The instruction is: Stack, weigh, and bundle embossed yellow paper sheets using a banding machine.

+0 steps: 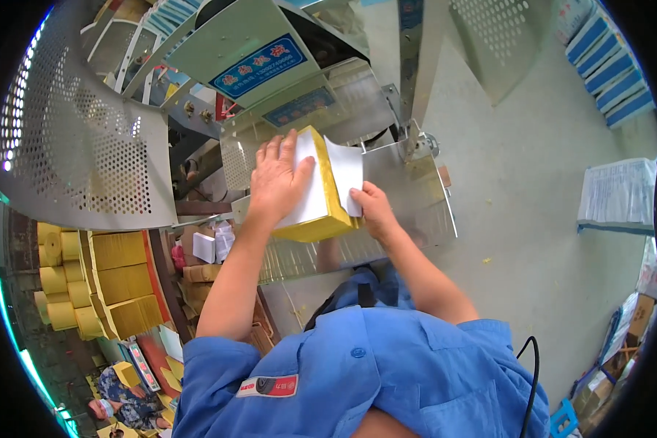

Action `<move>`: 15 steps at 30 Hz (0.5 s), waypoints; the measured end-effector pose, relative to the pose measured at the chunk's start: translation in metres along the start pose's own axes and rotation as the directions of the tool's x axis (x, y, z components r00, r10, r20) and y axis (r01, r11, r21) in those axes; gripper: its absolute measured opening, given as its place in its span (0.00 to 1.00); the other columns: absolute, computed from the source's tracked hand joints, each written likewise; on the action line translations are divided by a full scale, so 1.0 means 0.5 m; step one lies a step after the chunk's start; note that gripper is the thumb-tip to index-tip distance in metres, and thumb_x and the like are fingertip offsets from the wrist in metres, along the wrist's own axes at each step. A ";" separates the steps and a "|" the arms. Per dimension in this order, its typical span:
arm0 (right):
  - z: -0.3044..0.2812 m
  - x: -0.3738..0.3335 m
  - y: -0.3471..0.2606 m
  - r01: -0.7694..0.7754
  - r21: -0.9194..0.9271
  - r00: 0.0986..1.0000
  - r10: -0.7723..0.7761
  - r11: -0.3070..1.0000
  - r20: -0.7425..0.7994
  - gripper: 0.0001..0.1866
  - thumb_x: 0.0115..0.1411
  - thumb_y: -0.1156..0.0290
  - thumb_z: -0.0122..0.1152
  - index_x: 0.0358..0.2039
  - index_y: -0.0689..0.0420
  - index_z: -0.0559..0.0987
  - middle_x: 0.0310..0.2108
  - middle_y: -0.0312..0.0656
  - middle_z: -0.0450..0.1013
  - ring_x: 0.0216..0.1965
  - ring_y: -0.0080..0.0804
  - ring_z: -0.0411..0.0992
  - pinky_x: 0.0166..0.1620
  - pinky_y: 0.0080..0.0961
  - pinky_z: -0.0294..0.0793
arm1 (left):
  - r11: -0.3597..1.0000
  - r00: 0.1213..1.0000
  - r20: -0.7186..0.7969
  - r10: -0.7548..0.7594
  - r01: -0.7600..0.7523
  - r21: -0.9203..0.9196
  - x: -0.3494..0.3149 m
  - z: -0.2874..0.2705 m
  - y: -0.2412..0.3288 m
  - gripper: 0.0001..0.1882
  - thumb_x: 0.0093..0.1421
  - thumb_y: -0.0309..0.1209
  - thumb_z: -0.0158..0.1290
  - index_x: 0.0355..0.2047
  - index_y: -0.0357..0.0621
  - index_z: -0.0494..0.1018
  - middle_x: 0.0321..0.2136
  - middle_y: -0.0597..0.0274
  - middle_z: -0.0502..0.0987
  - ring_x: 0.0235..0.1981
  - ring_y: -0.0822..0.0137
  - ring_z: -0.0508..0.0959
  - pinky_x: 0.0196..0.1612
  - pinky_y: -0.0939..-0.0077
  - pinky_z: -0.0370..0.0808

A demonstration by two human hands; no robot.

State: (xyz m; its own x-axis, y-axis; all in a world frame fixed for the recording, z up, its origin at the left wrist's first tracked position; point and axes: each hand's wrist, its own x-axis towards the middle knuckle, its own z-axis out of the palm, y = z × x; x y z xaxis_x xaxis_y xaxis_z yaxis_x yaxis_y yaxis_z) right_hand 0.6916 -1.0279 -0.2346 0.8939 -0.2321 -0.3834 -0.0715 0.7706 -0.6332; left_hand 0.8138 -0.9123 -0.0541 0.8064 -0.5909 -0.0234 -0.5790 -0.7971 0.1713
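A thick block of yellow paper (330, 191) with white sheets on its faces rests on the shiny metal table (423, 191) in front of me. My left hand (279, 179) lies flat on the block's white left face, fingers stretched out and thumb apart. At the block's right side, a white sheet (345, 169) stands away from the yellow edge, its upper part curved. The fingers and thumb of my right hand (374, 209) pinch this sheet near its lower right edge. Some yellow layers show beside that grip; whether my fingers hold them too is hidden.
Beyond the block stands a machine with a clear guard (350, 95) and a grey panel (233, 47). A perforated metal guard (102, 146) curves at left. Yellow rolls (62, 281) and yellow paper stacks (124, 281) lie lower left, near another person (128, 394). Wrapped bundles (617, 193) stand at right.
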 end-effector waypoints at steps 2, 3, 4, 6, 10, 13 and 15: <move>-0.006 -0.026 0.030 0.001 -0.179 1.000 -0.007 0.984 -0.031 0.12 0.63 0.71 0.55 0.44 0.62 0.77 0.37 0.34 0.76 0.37 0.21 0.73 0.41 0.20 0.73 | 0.999 0.999 -0.021 0.044 -0.044 -0.029 -0.020 0.007 -0.004 0.35 0.63 0.48 0.47 0.65 0.44 0.59 0.62 0.43 0.62 0.62 0.41 0.59 0.65 0.53 0.58; -0.009 -0.050 0.038 0.005 -0.358 0.998 -0.025 0.934 -0.052 0.11 0.63 0.71 0.54 0.43 0.62 0.77 0.36 0.34 0.76 0.36 0.20 0.72 0.40 0.18 0.72 | 0.999 0.999 -0.014 0.041 -0.041 -0.031 -0.042 0.010 0.002 0.35 0.63 0.48 0.47 0.65 0.44 0.59 0.62 0.43 0.62 0.62 0.41 0.59 0.65 0.53 0.58; -0.015 -0.087 0.048 0.023 -0.322 0.999 -0.035 0.946 -0.032 0.11 0.62 0.70 0.55 0.42 0.62 0.78 0.36 0.34 0.75 0.36 0.20 0.70 0.40 0.18 0.70 | 0.996 0.996 -0.015 0.089 -0.089 -0.015 -0.074 0.011 0.011 0.36 0.61 0.48 0.50 0.65 0.45 0.60 0.61 0.44 0.62 0.63 0.42 0.59 0.61 0.50 0.61; -0.050 -0.176 0.065 -0.075 -0.306 0.997 0.074 0.949 -0.014 0.16 0.60 0.71 0.57 0.47 0.63 0.77 0.41 0.37 0.75 0.40 0.24 0.71 0.44 0.23 0.70 | 0.992 0.991 -0.012 0.130 -0.130 0.001 -0.151 0.003 0.029 0.37 0.59 0.49 0.53 0.65 0.46 0.60 0.61 0.44 0.63 0.63 0.42 0.60 0.58 0.48 0.65; -0.116 -0.338 0.093 -0.299 -0.060 0.947 0.289 0.952 -0.138 0.17 0.61 0.73 0.57 0.49 0.66 0.76 0.44 0.43 0.76 0.44 0.29 0.74 0.49 0.26 0.72 | 0.956 0.956 0.053 0.290 -0.287 -0.055 -0.270 -0.018 0.044 0.38 0.56 0.46 0.55 0.64 0.45 0.59 0.64 0.44 0.57 0.63 0.39 0.58 0.57 0.45 0.64; -0.128 -0.351 0.126 -0.350 0.120 0.913 0.366 0.929 -0.177 0.15 0.61 0.74 0.56 0.48 0.65 0.76 0.45 0.44 0.77 0.46 0.31 0.74 0.50 0.28 0.72 | 0.953 0.953 0.057 0.297 -0.292 -0.082 -0.266 -0.018 0.031 0.39 0.56 0.45 0.55 0.65 0.46 0.58 0.65 0.44 0.56 0.64 0.39 0.57 0.58 0.45 0.63; -0.109 -0.340 0.126 -0.340 0.262 0.903 0.392 0.903 -0.177 0.15 0.62 0.75 0.56 0.48 0.65 0.76 0.45 0.45 0.77 0.46 0.32 0.75 0.51 0.29 0.72 | 0.948 0.951 0.050 0.304 -0.297 -0.109 -0.257 -0.016 0.017 0.39 0.55 0.45 0.55 0.65 0.46 0.58 0.65 0.44 0.56 0.64 0.39 0.57 0.58 0.46 0.62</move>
State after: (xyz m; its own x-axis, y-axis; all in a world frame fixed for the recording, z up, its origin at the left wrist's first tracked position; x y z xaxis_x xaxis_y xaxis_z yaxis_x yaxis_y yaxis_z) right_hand 0.5109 -0.9721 -0.2459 0.7007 -0.0130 -0.7134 -0.2531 0.9303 -0.2655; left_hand 0.7061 -0.8422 -0.0420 0.5850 -0.8108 -0.0195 -0.7760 -0.5666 0.2772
